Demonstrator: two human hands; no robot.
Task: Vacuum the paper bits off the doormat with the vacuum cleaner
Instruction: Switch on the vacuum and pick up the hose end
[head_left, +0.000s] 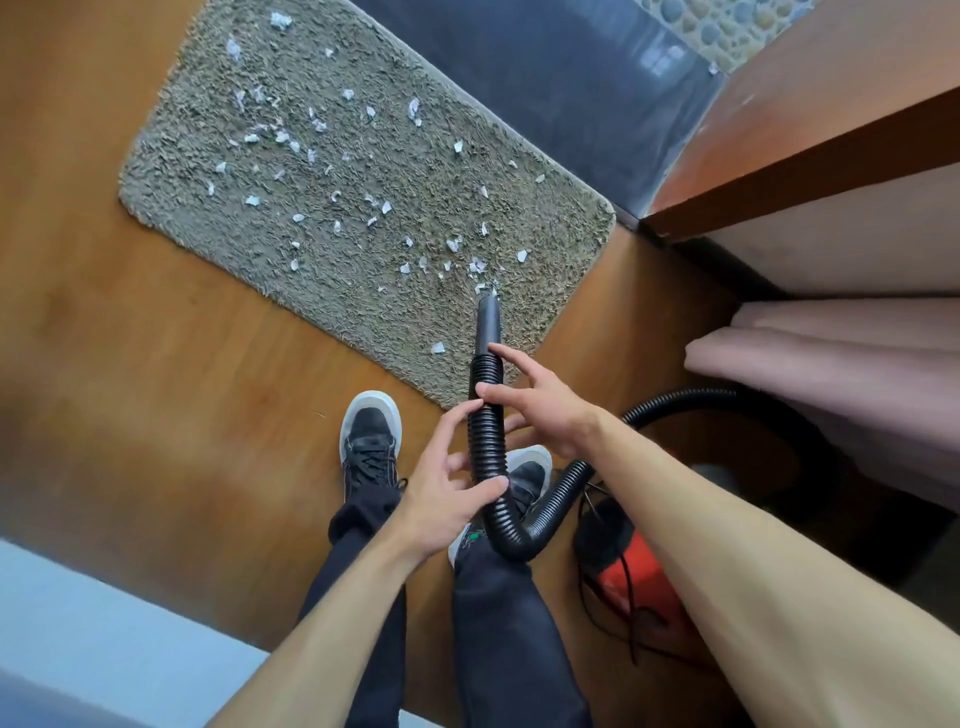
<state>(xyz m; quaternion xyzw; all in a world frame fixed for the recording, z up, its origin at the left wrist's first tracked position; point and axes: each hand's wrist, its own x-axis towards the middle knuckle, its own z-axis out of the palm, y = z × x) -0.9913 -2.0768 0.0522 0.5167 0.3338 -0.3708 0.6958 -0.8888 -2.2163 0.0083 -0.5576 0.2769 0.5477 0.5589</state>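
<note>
Paper bits (413, 108) scattered over most of doormat (545, 218), thickest mid-mat and toward near corner. Doormat flat on wood floor (156, 338). Nozzle (489, 319) angled down onto near part of mat, tip at small cluster of bits. Right grip (545, 410) clasps ribbed hose (487, 436) just behind nozzle. Left grip (447, 499) wraps hose lower down, thumb across it. Red vacuum cleaner (634, 571) on floor beside right leg. Judgement: barely begun, nearly all bits left, whole mat to sweep.
</note>
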